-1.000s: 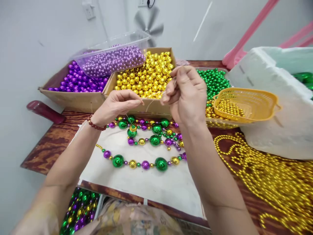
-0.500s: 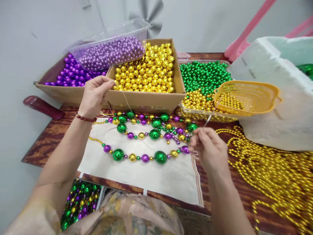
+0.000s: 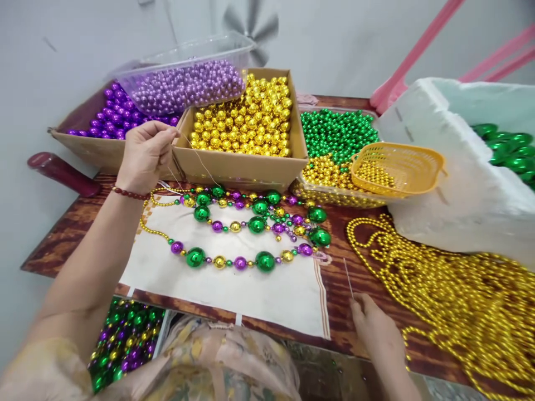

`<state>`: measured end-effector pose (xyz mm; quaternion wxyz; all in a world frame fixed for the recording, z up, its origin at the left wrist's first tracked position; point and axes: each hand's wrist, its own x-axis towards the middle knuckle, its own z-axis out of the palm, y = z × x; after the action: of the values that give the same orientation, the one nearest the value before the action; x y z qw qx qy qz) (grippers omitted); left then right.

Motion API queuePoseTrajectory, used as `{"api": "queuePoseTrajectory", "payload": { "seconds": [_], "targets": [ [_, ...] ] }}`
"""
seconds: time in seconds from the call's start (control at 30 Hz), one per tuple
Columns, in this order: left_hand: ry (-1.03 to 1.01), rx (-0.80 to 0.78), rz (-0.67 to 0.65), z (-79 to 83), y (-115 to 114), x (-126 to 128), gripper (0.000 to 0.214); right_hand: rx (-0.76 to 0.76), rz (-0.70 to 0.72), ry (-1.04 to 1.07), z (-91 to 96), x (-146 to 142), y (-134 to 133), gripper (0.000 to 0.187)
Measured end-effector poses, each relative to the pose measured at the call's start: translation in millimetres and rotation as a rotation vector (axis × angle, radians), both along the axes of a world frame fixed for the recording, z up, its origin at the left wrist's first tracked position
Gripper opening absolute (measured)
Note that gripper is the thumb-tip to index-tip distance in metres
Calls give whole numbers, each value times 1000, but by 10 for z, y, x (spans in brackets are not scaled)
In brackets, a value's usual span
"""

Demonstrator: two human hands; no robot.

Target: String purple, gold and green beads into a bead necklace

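Observation:
My left hand (image 3: pixel 150 146) is raised in front of the cardboard boxes, its fingertips pinched on a thin pale thread (image 3: pixel 205 167) that runs down toward the beads. My right hand (image 3: pixel 373 323) is low at the right, beyond the cloth's striped edge, closed around a thin straight needle (image 3: pixel 348 278) that points up and away. Between the hands, a bead necklace (image 3: pixel 240 263) of green, purple and gold balls lies in curved rows on a white cloth (image 3: pixel 225 295). A small pink loop (image 3: pixel 324 258) sits at the lower row's right end.
Behind are a box of gold beads (image 3: pixel 240 172), a clear tub of lilac beads (image 3: pixel 188 86) and a tray of green beads (image 3: pixel 338 131). An orange basket (image 3: pixel 422 167), foam box (image 3: pixel 443 184) and gold bead strands (image 3: pixel 455 289) lie right. A dark red bottle (image 3: pixel 62 174) lies left.
My right hand has moved down toward the table's near edge, away from the necklace, still with the needle. My left hand has shifted slightly left, keeping its pinch on the thread.

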<state>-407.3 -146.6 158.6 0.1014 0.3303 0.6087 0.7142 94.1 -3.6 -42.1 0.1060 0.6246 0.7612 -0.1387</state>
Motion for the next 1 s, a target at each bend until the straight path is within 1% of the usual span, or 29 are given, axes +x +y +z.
{"api": "queuePoseTrajectory", "payload": {
  "seconds": [0.07, 0.17, 0.23, 0.3, 0.37, 0.4, 0.47, 0.5, 0.53, 0.6, 0.63, 0.7, 0.73, 0.8, 0.87, 0.93, 1.0],
  "targets": [
    [29, 18, -7, 42, -8, 6, 9, -30, 22, -107, 76, -69, 4, 40],
    [48, 4, -42, 107, -23, 52, 8, -56, 17, -192, 195, -130, 22, 41],
    [49, -1, -61, 153, -33, 97, 9, -23, 13, -223, 295, -191, 41, 43],
    [61, 7, -75, 201, -37, 138, 9, 33, 50, -199, 415, -345, 43, 45],
    [63, 23, -94, 249, -31, 169, 9, 94, 159, -83, 539, -639, 2, 43],
    [57, 31, -105, 272, -24, 181, 9, 125, 248, 12, 594, -840, -38, 40],
    [44, 49, -117, 317, -5, 200, 10, 169, 468, 201, 675, -1322, -144, 35],
    [45, 58, -116, 339, 3, 208, 12, 180, 580, 248, 698, -1581, -200, 35],
    [50, 67, -108, 359, 8, 215, 13, 202, 670, 243, 708, -1837, -249, 35],
    [51, 75, -95, 398, 1, 225, 16, 238, 862, 191, 689, -2289, -312, 33],
    [41, 72, -93, 414, -14, 227, 16, 247, 944, 168, 661, -2468, -324, 34],
    [12, 69, -98, 439, -62, 226, 16, 243, 1030, 132, 576, -2715, -313, 34],
    [-1, 72, -103, 446, -93, 223, 15, 236, 1045, 119, 524, -2785, -297, 34],
    [-18, 87, -110, 449, -154, 213, 15, 224, 1045, 102, 419, -2845, -262, 34],
    [-27, 106, -120, 442, -203, 208, 13, 224, 1034, 88, 336, -2837, -236, 35],
    [-35, 117, -133, 434, -231, 213, 12, 230, 1010, 76, 292, -2797, -218, 35],
    [-58, 115, -150, 431, -244, 233, 11, 238, 989, 66, 292, -2742, -194, 33]
  ]
}}
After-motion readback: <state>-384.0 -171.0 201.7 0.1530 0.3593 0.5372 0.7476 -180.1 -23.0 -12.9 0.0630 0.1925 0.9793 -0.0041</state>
